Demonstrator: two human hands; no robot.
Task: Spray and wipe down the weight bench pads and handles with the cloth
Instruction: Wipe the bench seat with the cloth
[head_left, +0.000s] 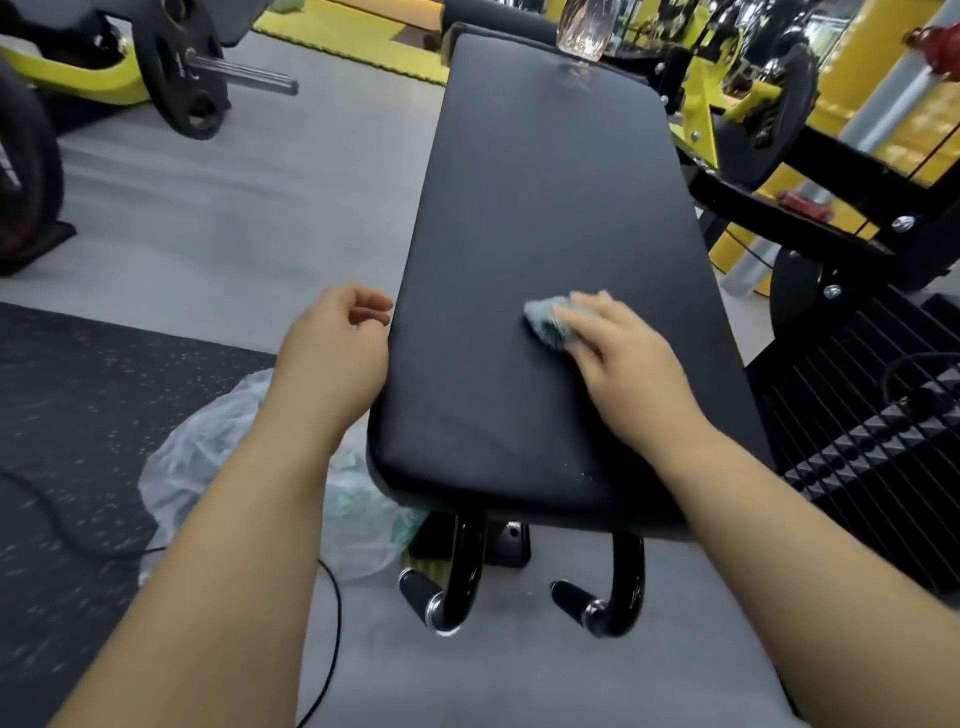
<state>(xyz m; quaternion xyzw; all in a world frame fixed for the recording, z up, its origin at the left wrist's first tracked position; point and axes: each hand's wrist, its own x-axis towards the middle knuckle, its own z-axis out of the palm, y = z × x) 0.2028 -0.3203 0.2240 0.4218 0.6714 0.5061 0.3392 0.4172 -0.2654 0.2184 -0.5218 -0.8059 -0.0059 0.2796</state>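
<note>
Right hand (628, 369) laying fairly straight fingers (584, 312) over bunched green cloth (545, 319), pressing it onto black table (519, 182) pad, not really gripping. Left hand (332, 343) hanging just off table's left edge, its fingers (371, 306) curling loosely, holding nothing. Clear bottle (581, 31) sitting well ahead of right fingertips, at far end. Plastic bag (208, 452) lying on floor behind left fingers, under wrist. Handles (441, 597) poking out below near edge. Weight plate (182, 67) sitting way off beyond left fingers.

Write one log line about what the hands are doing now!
right hand presses cloth on bench pad | left hand loosely curled, empty, beside pad | handles below untouched
</note>
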